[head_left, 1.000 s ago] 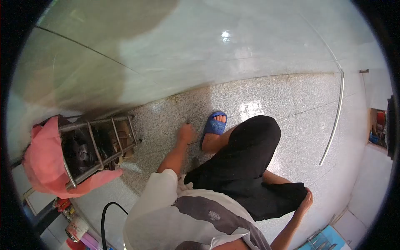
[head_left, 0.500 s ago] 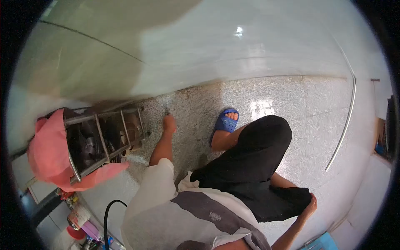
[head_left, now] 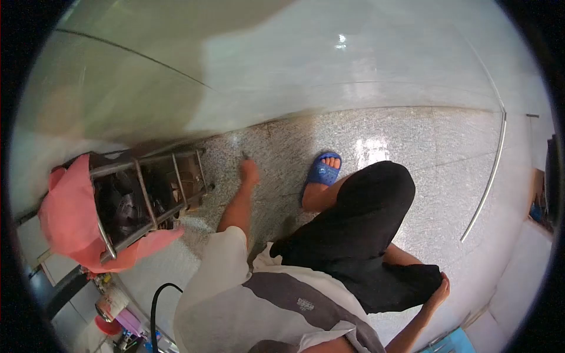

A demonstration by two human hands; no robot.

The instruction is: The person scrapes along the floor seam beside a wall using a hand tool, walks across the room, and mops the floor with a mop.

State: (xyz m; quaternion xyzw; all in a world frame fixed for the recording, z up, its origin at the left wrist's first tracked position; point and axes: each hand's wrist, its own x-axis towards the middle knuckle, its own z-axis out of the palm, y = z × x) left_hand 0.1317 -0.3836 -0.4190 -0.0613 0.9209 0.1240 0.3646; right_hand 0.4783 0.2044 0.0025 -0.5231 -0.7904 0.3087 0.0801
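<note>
My left hand (head_left: 250,172) reaches down close to the speckled floor (head_left: 282,141), its fingers closed. A small dark bit shows at the fingertips, too tiny to name. On the other side, my right hand (head_left: 438,290) is at the end of my bent knee, fingers curled on the edge of the black shorts (head_left: 359,235); part of them is hidden behind the cloth. My foot in a blue slipper (head_left: 322,173) stands on the floor between the hands.
Left of my left hand is a metal rack (head_left: 141,188) holding dark shoes, with a pink cloth (head_left: 67,212) over it. A pale wall (head_left: 376,53) rises ahead. A thin white strip (head_left: 491,176) runs along the right. A blue box (head_left: 453,341) sits at lower right.
My left hand has shifted slightly to the right, staying low by the floor. The right hand stays at the knee. The whole view has moved a little.
</note>
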